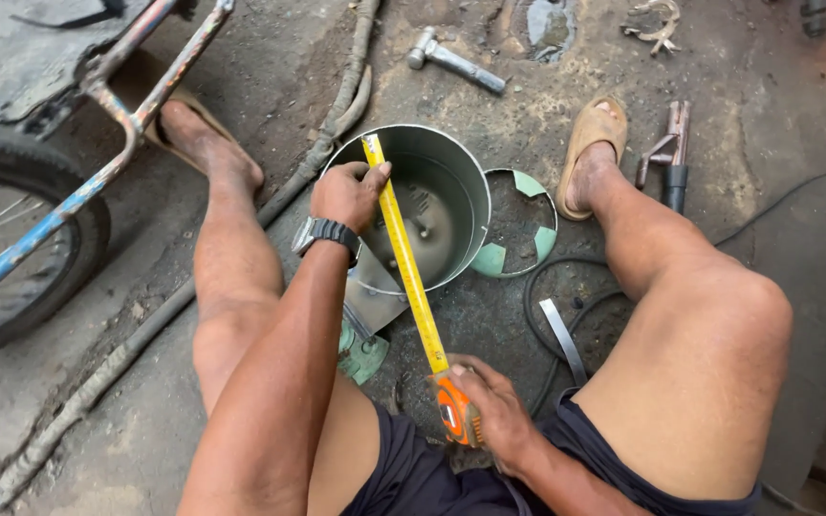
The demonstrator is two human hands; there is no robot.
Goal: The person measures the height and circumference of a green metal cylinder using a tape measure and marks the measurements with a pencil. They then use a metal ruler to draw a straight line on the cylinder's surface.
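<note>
My left hand [344,194] pinches the yellow steel tape blade [403,253] against the far rim of the round grey metal bucket [451,205] on the dirt floor; my right hand [494,406] wraps the orange tape case [453,417], fingers seemingly closed (partly hidden). I keep the blade taut, across the centre.

This is looking like a rough metal workshop, probably open-air, with work happening directly on the ground. The floor [795,239] is showing dirty, stained concrete. A hammer [454,59] is lying at 12 o'clock, and a welding clamp [671,153] with its cable [786,196] is resting at 2 o'clock. A flat metal strip [563,339] and a cut metal ring [523,225] are lying near the centre. At 9 o'clock a worn bicycle wheel [11,258] and rusty painted frame [97,143] are standing.
</note>
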